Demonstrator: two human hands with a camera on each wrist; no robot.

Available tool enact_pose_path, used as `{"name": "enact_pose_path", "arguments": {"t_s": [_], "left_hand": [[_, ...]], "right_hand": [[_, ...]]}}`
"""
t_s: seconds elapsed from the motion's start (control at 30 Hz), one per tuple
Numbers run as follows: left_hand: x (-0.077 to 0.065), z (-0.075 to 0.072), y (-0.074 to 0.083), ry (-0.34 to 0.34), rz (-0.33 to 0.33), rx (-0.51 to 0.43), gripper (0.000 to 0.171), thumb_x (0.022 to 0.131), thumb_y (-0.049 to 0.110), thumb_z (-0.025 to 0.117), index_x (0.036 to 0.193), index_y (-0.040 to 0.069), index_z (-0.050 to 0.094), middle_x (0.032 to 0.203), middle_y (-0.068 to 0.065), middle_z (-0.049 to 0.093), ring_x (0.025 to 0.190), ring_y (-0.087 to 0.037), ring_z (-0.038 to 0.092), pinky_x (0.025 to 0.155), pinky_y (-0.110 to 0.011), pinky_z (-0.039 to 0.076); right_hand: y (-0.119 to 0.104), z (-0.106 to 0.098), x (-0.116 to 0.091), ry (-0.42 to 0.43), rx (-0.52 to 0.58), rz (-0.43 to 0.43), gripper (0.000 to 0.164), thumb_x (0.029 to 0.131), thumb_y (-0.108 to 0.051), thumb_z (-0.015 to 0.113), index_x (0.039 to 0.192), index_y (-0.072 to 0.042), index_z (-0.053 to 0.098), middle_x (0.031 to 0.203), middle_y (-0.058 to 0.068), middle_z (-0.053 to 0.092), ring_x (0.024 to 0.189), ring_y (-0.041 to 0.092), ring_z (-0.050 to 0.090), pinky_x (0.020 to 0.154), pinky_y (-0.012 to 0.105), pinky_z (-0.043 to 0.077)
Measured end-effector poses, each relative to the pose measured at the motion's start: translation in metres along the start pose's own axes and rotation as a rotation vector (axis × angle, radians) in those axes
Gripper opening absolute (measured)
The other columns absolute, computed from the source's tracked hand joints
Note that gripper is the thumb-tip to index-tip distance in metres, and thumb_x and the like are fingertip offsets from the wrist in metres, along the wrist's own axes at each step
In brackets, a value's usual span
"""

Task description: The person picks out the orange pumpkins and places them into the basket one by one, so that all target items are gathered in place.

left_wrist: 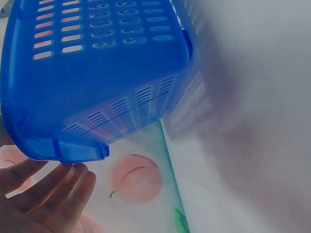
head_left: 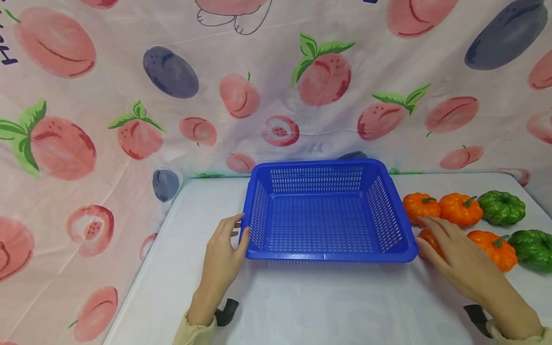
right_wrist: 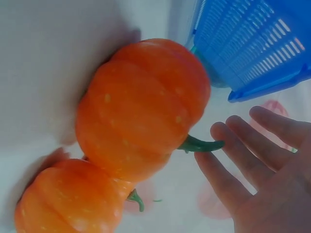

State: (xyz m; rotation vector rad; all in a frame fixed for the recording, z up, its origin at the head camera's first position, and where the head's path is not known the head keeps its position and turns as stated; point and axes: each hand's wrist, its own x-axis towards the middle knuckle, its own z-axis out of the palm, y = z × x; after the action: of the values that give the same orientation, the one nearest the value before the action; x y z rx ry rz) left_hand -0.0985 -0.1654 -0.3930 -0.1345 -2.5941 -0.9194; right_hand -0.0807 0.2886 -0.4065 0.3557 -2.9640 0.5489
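A blue plastic basket (head_left: 319,257) with slotted walls stands upright on the white table, with nothing inside it. At its left rim is my left hand (head_left: 224,251), thumb and fingertips close against the edge. The left wrist view shows those fingers (left_wrist: 83,182) fairly straight at the underside of the rim; firm contact is hard to tell. By the basket's right front corner my right hand (head_left: 459,258) reaches over an orange pumpkin (head_left: 429,239), partly hiding it. Its fingers (right_wrist: 250,150) are spread and extended near the green stem (right_wrist: 203,144), gripping nothing.
Right of the basket sit more orange pumpkins (head_left: 461,210) and two green pumpkins (head_left: 501,208), set in two rows. A fruit-printed cloth (head_left: 276,96) hangs behind and along the left of the table (head_left: 189,215).
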Motion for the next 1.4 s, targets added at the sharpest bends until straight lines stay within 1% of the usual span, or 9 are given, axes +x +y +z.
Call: {"name": "enact_pose_path", "arguments": {"t_s": [0.23, 0.4, 0.53, 0.73, 0.87, 1.03, 1.2, 1.4], "left_hand": [[0.001, 0.002, -0.001, -0.021, -0.032, -0.060, 0.034, 0.097, 0.017, 0.064, 0.130, 0.007, 0.060, 0.125, -0.009, 0.063, 0.109, -0.022, 0.065, 0.087, -0.035, 0.058], [0.002, 0.005, -0.003, -0.037, -0.075, -0.109, 0.035, 0.097, 0.017, 0.063, 0.131, 0.008, 0.059, 0.126, -0.010, 0.061, 0.110, -0.022, 0.064, 0.087, -0.035, 0.059], [0.003, 0.007, -0.006, -0.052, -0.111, -0.127, 0.037, 0.098, 0.018, 0.063, 0.133, 0.009, 0.058, 0.128, -0.010, 0.060, 0.111, -0.024, 0.065, 0.087, -0.038, 0.059], [0.005, 0.009, -0.010, -0.068, -0.138, -0.163, 0.039, 0.098, 0.019, 0.064, 0.134, 0.010, 0.057, 0.131, -0.011, 0.059, 0.112, -0.027, 0.066, 0.088, -0.041, 0.059], [0.006, 0.011, -0.010, -0.071, -0.152, -0.190, 0.040, 0.097, 0.018, 0.065, 0.135, 0.009, 0.057, 0.133, -0.013, 0.059, 0.111, -0.029, 0.066, 0.088, -0.042, 0.058], [0.006, 0.013, -0.012, -0.082, -0.178, -0.237, 0.041, 0.097, 0.016, 0.064, 0.137, 0.009, 0.056, 0.134, -0.014, 0.059, 0.110, -0.028, 0.066, 0.088, -0.040, 0.058], [0.005, 0.015, -0.013, -0.092, -0.206, -0.295, 0.041, 0.098, 0.015, 0.063, 0.138, 0.011, 0.055, 0.132, -0.014, 0.061, 0.108, -0.026, 0.067, 0.089, -0.040, 0.058], [0.005, 0.016, -0.014, -0.106, -0.239, -0.351, 0.040, 0.098, 0.014, 0.061, 0.138, 0.015, 0.055, 0.124, -0.014, 0.063, 0.107, -0.026, 0.068, 0.090, -0.042, 0.058]], "right_hand": [[0.008, 0.003, 0.001, -0.033, -0.001, 0.020, 0.057, 0.105, -0.041, 0.046, 0.144, 0.000, 0.041, 0.144, 0.027, 0.039, 0.129, 0.048, 0.036, 0.096, 0.073, 0.034], [0.013, 0.006, 0.002, -0.034, -0.009, 0.025, 0.057, 0.104, -0.041, 0.047, 0.142, 0.001, 0.042, 0.142, 0.028, 0.040, 0.128, 0.048, 0.036, 0.096, 0.074, 0.035], [0.017, 0.007, 0.002, -0.011, -0.039, 0.013, 0.056, 0.102, -0.042, 0.053, 0.138, -0.001, 0.046, 0.138, 0.026, 0.043, 0.125, 0.046, 0.039, 0.091, 0.073, 0.039], [0.021, 0.010, 0.003, 0.039, -0.062, -0.020, 0.052, 0.093, -0.040, 0.067, 0.129, -0.004, 0.054, 0.133, 0.023, 0.048, 0.122, 0.044, 0.042, 0.090, 0.071, 0.041], [0.025, 0.011, 0.004, 0.039, -0.074, -0.025, 0.053, 0.088, -0.037, 0.074, 0.125, -0.003, 0.057, 0.129, 0.023, 0.050, 0.120, 0.045, 0.043, 0.089, 0.072, 0.041], [0.029, 0.014, 0.006, 0.025, -0.088, -0.020, 0.057, 0.081, -0.032, 0.081, 0.124, 0.000, 0.058, 0.127, 0.026, 0.050, 0.119, 0.047, 0.042, 0.089, 0.074, 0.040], [0.031, 0.015, 0.007, 0.012, -0.100, -0.015, 0.058, 0.078, -0.031, 0.084, 0.120, 0.001, 0.061, 0.124, 0.026, 0.051, 0.116, 0.047, 0.043, 0.089, 0.075, 0.040], [0.031, 0.014, 0.008, -0.019, -0.101, 0.005, 0.059, 0.079, -0.035, 0.083, 0.120, 0.000, 0.061, 0.124, 0.026, 0.052, 0.115, 0.049, 0.043, 0.090, 0.076, 0.038]]}}
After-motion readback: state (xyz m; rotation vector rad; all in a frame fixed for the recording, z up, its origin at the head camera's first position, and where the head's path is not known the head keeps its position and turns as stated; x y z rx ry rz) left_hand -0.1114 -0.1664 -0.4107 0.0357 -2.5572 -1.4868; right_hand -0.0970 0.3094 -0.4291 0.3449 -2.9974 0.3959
